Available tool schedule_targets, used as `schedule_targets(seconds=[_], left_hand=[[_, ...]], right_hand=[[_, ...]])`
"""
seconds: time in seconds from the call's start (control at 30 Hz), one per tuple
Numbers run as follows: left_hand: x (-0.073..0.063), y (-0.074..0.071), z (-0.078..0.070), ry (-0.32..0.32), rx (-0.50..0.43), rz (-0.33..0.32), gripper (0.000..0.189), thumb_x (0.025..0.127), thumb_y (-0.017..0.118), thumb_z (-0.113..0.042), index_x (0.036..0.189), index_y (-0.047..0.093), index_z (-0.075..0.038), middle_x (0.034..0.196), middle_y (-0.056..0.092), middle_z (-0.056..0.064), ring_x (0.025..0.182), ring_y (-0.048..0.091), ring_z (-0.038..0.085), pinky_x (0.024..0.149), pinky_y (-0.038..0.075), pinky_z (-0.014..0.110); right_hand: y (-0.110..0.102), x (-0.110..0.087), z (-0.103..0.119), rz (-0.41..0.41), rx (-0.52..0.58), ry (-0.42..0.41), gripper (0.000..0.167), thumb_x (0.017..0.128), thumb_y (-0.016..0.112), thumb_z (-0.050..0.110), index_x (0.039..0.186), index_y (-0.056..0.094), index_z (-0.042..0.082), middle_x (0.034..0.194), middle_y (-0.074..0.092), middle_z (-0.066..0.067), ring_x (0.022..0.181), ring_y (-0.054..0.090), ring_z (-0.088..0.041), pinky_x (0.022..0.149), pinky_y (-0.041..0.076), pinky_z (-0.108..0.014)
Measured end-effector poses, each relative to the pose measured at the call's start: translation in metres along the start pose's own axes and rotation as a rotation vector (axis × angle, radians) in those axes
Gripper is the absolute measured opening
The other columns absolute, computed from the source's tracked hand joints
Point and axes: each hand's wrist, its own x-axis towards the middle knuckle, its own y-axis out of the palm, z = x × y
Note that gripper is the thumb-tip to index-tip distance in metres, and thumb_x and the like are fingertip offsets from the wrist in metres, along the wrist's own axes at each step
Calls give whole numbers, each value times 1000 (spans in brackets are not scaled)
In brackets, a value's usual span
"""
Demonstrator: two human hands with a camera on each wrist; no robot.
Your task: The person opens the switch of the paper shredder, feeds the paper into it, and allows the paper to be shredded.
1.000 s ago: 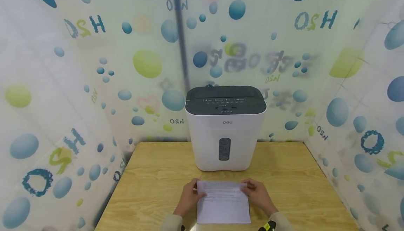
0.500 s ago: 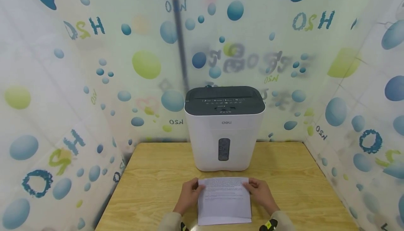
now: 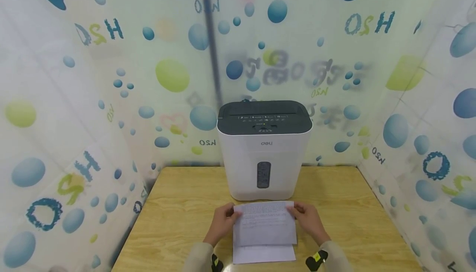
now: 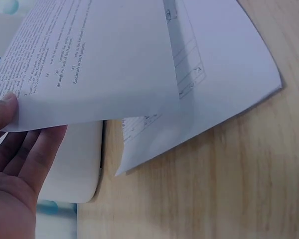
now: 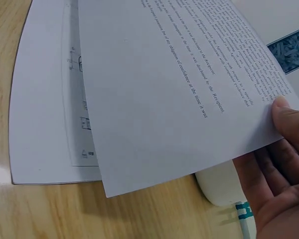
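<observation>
A printed sheet of paper (image 3: pixel 265 224) is raised above the table, its far edge in front of the shredder. My left hand (image 3: pixel 222 223) pinches its far left corner, thumb on top and fingers beneath. The far right corner is pinched the same way by my right hand (image 3: pixel 308 221). Under the raised sheet lies more paper (image 3: pixel 264 254), and in the left wrist view this lower paper (image 4: pixel 239 64) shows part of a line drawing. Behind my hands stands a white paper shredder (image 3: pixel 241 168) with a dark top, and paper shreds (image 5: pixel 291 52) show through its window.
The wooden table (image 3: pixel 178 206) carries the shredder near its back edge. A patterned curtain (image 3: pixel 171 110) hangs close behind it, and similar curtains enclose both sides. Black and yellow bands (image 3: pixel 316 260) sit on the wrists.
Both hands have moved forward and up toward the shredder with the top sheet. It has come away from the paper below, whose near part now shows.
</observation>
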Motion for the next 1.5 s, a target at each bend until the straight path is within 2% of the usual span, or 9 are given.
schedule_targets(seconds=[0.1, 0.3, 0.53, 0.7, 0.93, 1.2, 1.33, 1.5], left_hand=[[2, -3, -4, 18, -3, -3, 19, 95, 71, -10, 78, 61, -8, 79, 65, 2, 70, 55, 4, 62, 49, 21], [12, -10, -14, 61, -36, -6, 5, 97, 68, -9, 93, 71, -9, 98, 76, 11, 81, 67, 9, 65, 55, 23], [24, -21, -26, 73, -23, -20, 9, 97, 69, -8, 87, 68, -10, 101, 76, 10, 93, 73, 17, 76, 57, 24], [33, -27, -33, 106, -24, -31, 10, 96, 69, -6, 87, 66, -9, 103, 77, 11, 99, 75, 25, 80, 61, 30], [47, -36, -48, 164, 10, -64, 13, 95, 70, -6, 84, 65, -10, 101, 77, 11, 97, 76, 27, 81, 62, 38], [63, -47, -70, 159, 14, -78, 4, 96, 70, -8, 94, 71, -11, 102, 77, 10, 98, 76, 26, 84, 62, 42], [67, -51, -78, 153, 31, -75, 10, 97, 70, -10, 105, 74, -12, 105, 77, 9, 100, 75, 26, 87, 62, 45], [74, -56, -88, 166, 63, -81, 4, 98, 68, -13, 99, 72, -12, 101, 77, 7, 97, 75, 25, 87, 61, 47]], right_hand=[[-3, 1, 5, 1, -8, -10, 18, 97, 71, 19, 105, 76, 4, 94, 78, -6, 80, 68, -10, 70, 56, -23], [-9, 5, 18, 8, -44, -38, 22, 98, 70, 24, 111, 75, 7, 102, 78, -6, 87, 70, -14, 78, 60, -32], [-17, 13, 35, 16, -13, -71, 22, 99, 69, 23, 112, 75, 6, 104, 78, -8, 89, 70, -15, 84, 61, -38], [-22, 18, 48, 13, -5, -98, 21, 99, 70, 26, 108, 76, 8, 102, 78, -8, 88, 69, -15, 85, 60, -41], [-31, 27, 66, 12, 34, -113, 28, 98, 71, 31, 110, 76, 6, 105, 78, -10, 90, 69, -14, 85, 59, -34], [-42, 33, 88, -9, 16, -104, 36, 98, 71, 35, 115, 74, 5, 109, 76, -12, 94, 70, -17, 86, 59, -36], [-47, 35, 94, -12, 19, -135, 33, 98, 71, 34, 112, 75, 4, 105, 77, -11, 90, 70, -16, 83, 58, -30], [-54, 37, 107, -22, -10, -169, 30, 98, 70, 34, 112, 75, 7, 104, 76, -9, 88, 67, -14, 81, 56, -25]])
